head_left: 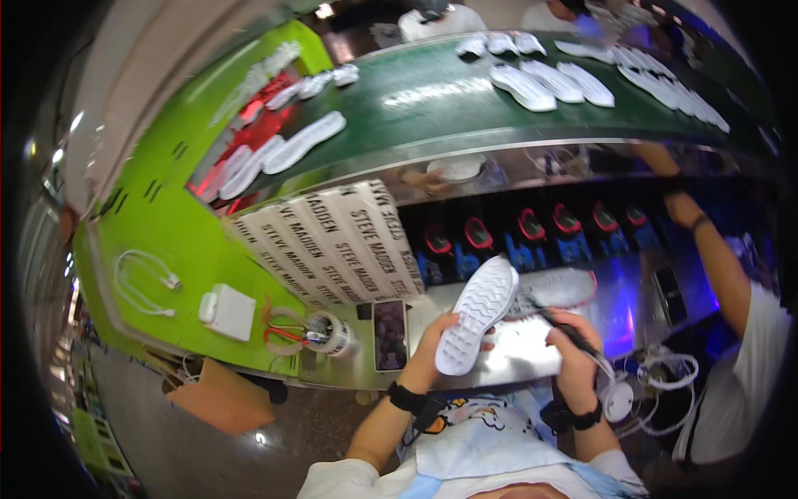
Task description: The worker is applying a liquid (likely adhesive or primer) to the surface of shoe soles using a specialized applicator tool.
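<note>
My left hand [434, 343] is closed around a white shoe sole [475, 316], held tilted with its ridged tread facing up. My right hand [575, 359] grips a slim black pen-like tool [570, 331], whose tip points toward the sole. Its exact kind is unclear, and no contact with the sole can be made out. Just beyond my hands, a grey-white shoe piece with a red edge [564, 286] lies on the metal bench [499, 353], partly hidden by the sole.
A phone [390, 334], a tool cup [334, 334] and a printed sheet [332, 241] stand left. Behind runs a green conveyor [416, 96] bearing white soles [555, 83]. Red-rimmed shoe pieces [530, 224] line a dark shelf. A co-worker's arm [706, 241] and coiled cable [665, 366] are right.
</note>
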A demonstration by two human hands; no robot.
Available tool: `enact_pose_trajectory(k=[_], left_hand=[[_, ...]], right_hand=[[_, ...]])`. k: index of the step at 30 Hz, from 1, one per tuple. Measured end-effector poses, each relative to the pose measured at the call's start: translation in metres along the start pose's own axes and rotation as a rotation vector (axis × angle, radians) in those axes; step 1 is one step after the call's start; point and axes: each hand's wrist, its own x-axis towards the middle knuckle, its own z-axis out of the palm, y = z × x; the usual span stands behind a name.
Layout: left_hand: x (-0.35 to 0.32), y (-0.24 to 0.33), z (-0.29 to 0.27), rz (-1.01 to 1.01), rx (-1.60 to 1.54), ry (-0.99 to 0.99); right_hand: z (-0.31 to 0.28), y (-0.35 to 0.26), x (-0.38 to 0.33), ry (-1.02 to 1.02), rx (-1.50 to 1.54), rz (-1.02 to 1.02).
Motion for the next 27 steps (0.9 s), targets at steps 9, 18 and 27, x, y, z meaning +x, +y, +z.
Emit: enact_pose_trajectory(k=[9,18,27], left_hand=[[-0.003,-0.058,-0.049,0.018,-0.282,0.155],[0.007,-0.035,-0.036,0.136,-0.474,-0.103],[0.013,0.016,-0.011,-0.153,-0.023,0.154]], right_hand=[[0.041,0.044,-0.009,-0.362,-0.399,-0.301],[0.056,0.031,-0.01,-0.722,-0.344,-0.136],[0.044,0.002,0.035,-0.896,-0.338,0.162]])
